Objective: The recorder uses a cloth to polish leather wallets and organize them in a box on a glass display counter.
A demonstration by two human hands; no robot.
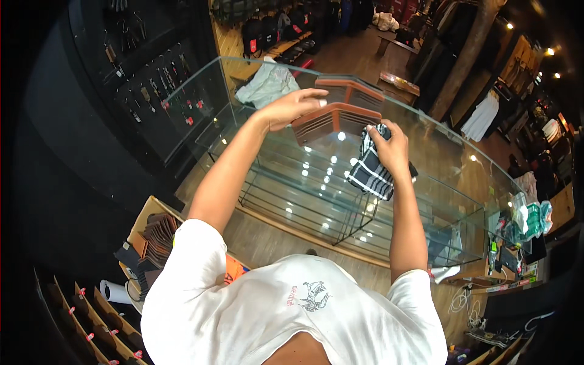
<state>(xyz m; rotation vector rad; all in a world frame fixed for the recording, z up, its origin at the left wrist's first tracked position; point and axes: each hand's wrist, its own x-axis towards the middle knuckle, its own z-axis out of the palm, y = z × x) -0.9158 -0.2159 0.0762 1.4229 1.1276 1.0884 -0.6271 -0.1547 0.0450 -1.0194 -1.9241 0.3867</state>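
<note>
Two brown wallets stand opened into a V on the glass counter, the near wallet (336, 117) in front of the far wallet (350, 85). My left hand (293, 108) reaches over the near wallet's left half, fingers stretched out. Whether its fingertips touch the upper edge I cannot tell. In my right hand (392, 146) is a bunched black-and-white checked cloth (372, 170), gripped between thumb and fingers beside the near wallet's right end. The cloth's lower part hangs over the glass.
A crumpled pale cloth (267, 84) lies at the counter's far left. The glass counter (292, 164) has shelves below, with bright reflections. A box (152, 210) of brown wallets sits at lower left. Plastic-wrapped items (535, 219) crowd the right end. Keychains hang on the dark left wall.
</note>
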